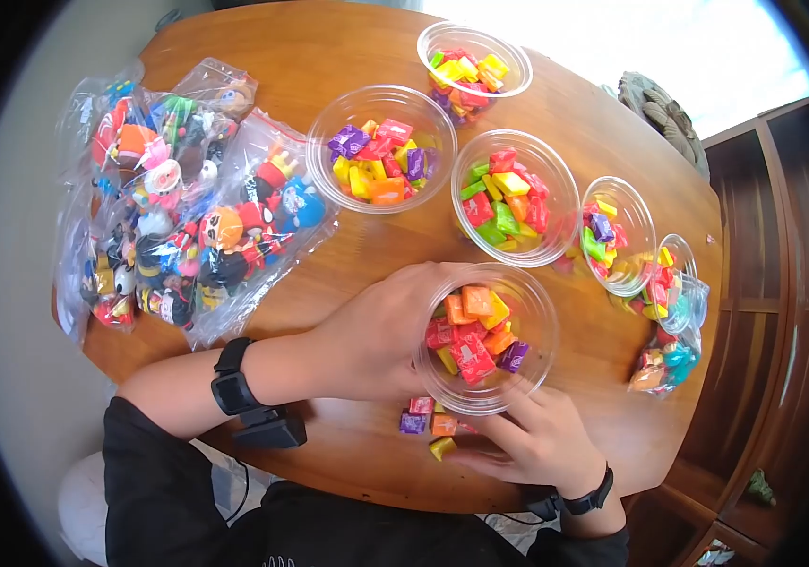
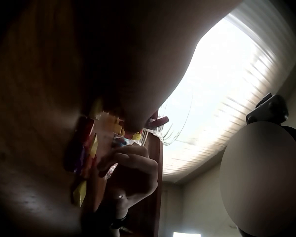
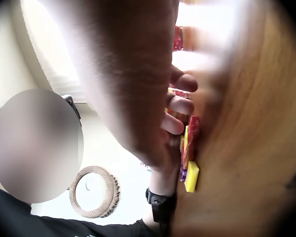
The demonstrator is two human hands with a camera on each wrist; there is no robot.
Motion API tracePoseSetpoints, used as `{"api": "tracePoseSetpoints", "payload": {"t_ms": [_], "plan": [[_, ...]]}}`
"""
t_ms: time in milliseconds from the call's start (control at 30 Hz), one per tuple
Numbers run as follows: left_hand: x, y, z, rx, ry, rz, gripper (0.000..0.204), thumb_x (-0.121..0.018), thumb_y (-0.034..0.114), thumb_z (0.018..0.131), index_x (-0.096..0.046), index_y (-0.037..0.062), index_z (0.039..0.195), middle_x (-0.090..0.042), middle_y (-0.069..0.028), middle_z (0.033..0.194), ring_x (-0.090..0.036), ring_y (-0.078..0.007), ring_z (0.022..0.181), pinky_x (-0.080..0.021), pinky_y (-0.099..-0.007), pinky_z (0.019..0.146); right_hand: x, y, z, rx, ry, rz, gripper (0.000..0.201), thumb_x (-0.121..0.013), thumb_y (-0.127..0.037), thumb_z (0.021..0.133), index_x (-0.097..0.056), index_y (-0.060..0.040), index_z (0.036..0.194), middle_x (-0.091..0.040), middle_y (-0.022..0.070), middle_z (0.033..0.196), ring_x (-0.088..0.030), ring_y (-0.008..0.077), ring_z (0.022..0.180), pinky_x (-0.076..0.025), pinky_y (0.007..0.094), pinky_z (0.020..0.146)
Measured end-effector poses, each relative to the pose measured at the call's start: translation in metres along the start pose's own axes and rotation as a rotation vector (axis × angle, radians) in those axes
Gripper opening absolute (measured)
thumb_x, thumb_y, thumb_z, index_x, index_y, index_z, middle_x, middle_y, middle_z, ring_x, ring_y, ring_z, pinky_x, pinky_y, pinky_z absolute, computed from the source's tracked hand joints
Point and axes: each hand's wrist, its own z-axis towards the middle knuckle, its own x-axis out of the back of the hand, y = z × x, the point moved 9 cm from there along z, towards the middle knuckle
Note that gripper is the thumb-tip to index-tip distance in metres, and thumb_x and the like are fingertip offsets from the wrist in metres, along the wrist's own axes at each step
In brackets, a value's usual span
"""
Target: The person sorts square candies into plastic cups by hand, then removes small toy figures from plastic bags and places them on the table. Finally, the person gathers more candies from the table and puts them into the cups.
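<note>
Polished wooden tabletop (image 1: pixel 367 444), head view: 5 round clear plastic cups of wrapped candies stand beyond and to the right of the hands, with bagged toy figurines (image 1: pixel 168 208) at the left. A 6th clear plastic cup (image 1: pixel 539 345), holding red, orange, yellow and purple wrapped candies (image 1: pixel 472 357), lies between the 2 hands, its circular mouth facing the head camera and offering no long axis. The left hand (image 1: pixel 376 331) lies along the cup's left side, its fingers hidden behind the cup; whether they clasp it cannot be told. The right hand (image 1: pixel 537 439) lies at the cup's near right side, fingers apart and loosely bent, with no candy visibly pinched. Key relation: a small cluster of loose candies lies on the wood just on the person's side of the cup, to the left of the right hand. Within it, 1 yellow candy (image 1: pixel 441 448) is the piece nearest the person, just beside the right hand's lowest visible digit; contact cannot be confirmed. A purple candy (image 1: pixel 413 423) lies farther left, on the left hand's side. The cluster as a whole has no clear long axis, and the right hand is the nearer to its yellow member.
</note>
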Motion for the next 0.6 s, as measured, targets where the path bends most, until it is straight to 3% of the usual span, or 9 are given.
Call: {"api": "tracePoseSetpoints", "payload": {"t_ms": [67, 200, 300, 367, 500, 533, 600], "plan": [[0.000, -0.001, 0.000, 0.011, -0.014, 0.002, 0.096, -0.102, 0.030, 0.076, -0.053, 0.0034, 0.154, -0.064, -0.0170, 0.149, -0.066, -0.0349, 0.135, -0.053, -0.0448, 0.115, -0.011, 0.009, -0.002, -0.108, -0.105, 0.046, 0.046, -0.094, -0.029, 0.085, -0.076, -0.0117, 0.124, -0.069, 0.0133, 0.133, -0.072, 0.0324, 0.116, -0.062, 0.0415, 0.093], [-0.001, -0.002, -0.001, 0.003, -0.027, 0.025, 0.097, -0.102, 0.030, 0.076, -0.053, 0.0031, 0.155, -0.064, -0.0166, 0.151, -0.065, -0.0351, 0.135, -0.053, -0.0452, 0.115, -0.015, 0.008, -0.001, -0.047, -0.087, 0.053, 0.046, -0.093, -0.029, 0.085, -0.076, -0.0115, 0.124, -0.069, 0.0134, 0.132, -0.073, 0.0318, 0.113, -0.062, 0.0405, 0.091], [-0.001, -0.002, 0.000, 0.001, -0.038, 0.030, 0.096, -0.102, 0.030, 0.076, -0.053, 0.0032, 0.155, -0.063, -0.0161, 0.152, -0.065, -0.0352, 0.135, -0.053, -0.0455, 0.115, -0.013, 0.011, -0.005, -0.062, -0.120, 0.101, 0.050, -0.099, -0.026, 0.079, -0.079, -0.0071, 0.121, -0.070, 0.0194, 0.133, -0.075, 0.0373, 0.114, -0.064, 0.0451, 0.091], [-0.001, -0.002, -0.001, -0.002, -0.035, 0.026, 0.096, -0.102, 0.031, 0.076, -0.053, 0.0033, 0.154, -0.063, -0.0160, 0.152, -0.065, -0.0352, 0.135, -0.053, -0.0457, 0.115, -0.007, 0.022, -0.005, -0.284, -0.136, 0.252, 0.044, -0.096, -0.018, 0.083, -0.078, -0.0057, 0.121, -0.070, 0.0206, 0.136, -0.076, 0.0381, 0.113, -0.064, 0.0453, 0.093], [-0.001, -0.002, -0.001, -0.043, -0.015, 0.040, 0.096, -0.102, 0.030, 0.076, -0.053, 0.0036, 0.154, -0.064, -0.0157, 0.151, -0.065, -0.0345, 0.135, -0.053, -0.0451, 0.115, -0.007, 0.024, -0.009, -0.221, -0.176, 0.251, 0.040, -0.093, -0.014, 0.085, -0.077, -0.0012, 0.118, -0.069, 0.0214, 0.135, -0.077, 0.0379, 0.109, -0.065, 0.0439, 0.091], [-0.001, 0.000, -0.001, -0.043, -0.017, 0.039, 0.096, -0.102, 0.030, 0.076, -0.053, 0.0036, 0.154, -0.064, -0.0157, 0.151, -0.065, -0.0345, 0.135, -0.053, -0.0451, 0.115, -0.006, 0.022, -0.009, -0.208, -0.160, 0.250, 0.041, -0.090, -0.010, 0.087, -0.073, -0.0013, 0.124, -0.067, 0.0195, 0.135, -0.074, 0.0381, 0.111, -0.064, 0.0442, 0.090], [-0.001, 0.001, 0.000, -0.036, -0.012, 0.001, 0.092, -0.097, 0.037, 0.084, -0.050, 0.0029, 0.155, -0.065, -0.0194, 0.137, -0.066, -0.0414, 0.128, -0.054, -0.0491, 0.109, -0.006, 0.019, -0.008, -0.198, -0.142, 0.246, 0.043, -0.086, -0.005, 0.089, -0.070, -0.0015, 0.129, -0.066, 0.0176, 0.134, -0.072, 0.0384, 0.113, -0.062, 0.0445, 0.089]]}}
